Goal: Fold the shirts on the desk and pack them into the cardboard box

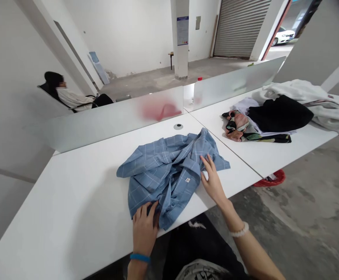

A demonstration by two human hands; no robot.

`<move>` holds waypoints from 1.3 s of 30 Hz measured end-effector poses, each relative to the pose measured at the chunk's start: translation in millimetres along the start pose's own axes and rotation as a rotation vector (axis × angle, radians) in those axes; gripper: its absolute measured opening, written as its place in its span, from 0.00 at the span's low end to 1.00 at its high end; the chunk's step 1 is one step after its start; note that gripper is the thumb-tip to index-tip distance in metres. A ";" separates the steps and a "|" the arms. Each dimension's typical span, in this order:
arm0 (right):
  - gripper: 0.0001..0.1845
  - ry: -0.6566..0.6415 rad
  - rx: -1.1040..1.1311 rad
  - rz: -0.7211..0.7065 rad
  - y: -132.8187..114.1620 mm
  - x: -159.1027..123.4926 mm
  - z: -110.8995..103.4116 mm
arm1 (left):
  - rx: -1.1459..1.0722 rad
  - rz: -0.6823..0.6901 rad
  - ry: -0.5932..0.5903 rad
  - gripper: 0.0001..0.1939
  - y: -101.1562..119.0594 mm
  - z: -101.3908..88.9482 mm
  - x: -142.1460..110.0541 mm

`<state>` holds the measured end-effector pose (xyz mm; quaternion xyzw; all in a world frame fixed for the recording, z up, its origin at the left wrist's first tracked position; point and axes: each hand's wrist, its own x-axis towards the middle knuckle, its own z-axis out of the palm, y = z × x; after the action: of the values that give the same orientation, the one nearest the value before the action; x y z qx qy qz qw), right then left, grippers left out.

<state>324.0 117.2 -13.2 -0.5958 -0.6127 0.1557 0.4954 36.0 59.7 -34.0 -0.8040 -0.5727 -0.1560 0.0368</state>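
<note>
A crumpled blue shirt [158, 163] with a thin white check lies on the white table in front of me. Its folds are bunched, and a small white label [187, 180] shows on it. At the shirt's lower left edge, my left hand [144, 227] has its fingers bent over the cloth and closed on it; the fingertips are partly hidden in the folds. My right hand [213, 182] touches the shirt's right side with fingers stretched out and apart, thumb toward the cloth.
On the right part of the table [230, 159] lie a floral garment [236, 126], a black one [282, 112] and white ones [303, 91]. A frosted divider [114, 116] runs along the back. Below the table edge is a red-lined bin [278, 179]. A person [73, 97] sits beyond the divider.
</note>
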 end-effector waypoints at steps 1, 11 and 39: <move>0.29 0.044 0.135 0.118 -0.6 -15.2 3.9 | -0.005 -0.031 -0.009 0.18 1.1 0.7 3.4; 0.30 0.386 0.468 0.625 -6.4 -161.3 -1.7 | -0.690 0.140 -0.442 0.14 118.7 -13.4 24.4; 0.20 0.292 0.689 0.662 -7.8 -29.3 -9.3 | -0.666 -0.726 -0.085 0.21 -71.1 -86.2 -58.6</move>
<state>321.0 85.7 -15.1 -0.5753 -0.2281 0.4131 0.6681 -65.7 10.2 22.1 -0.5263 -0.7359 -0.3003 -0.3023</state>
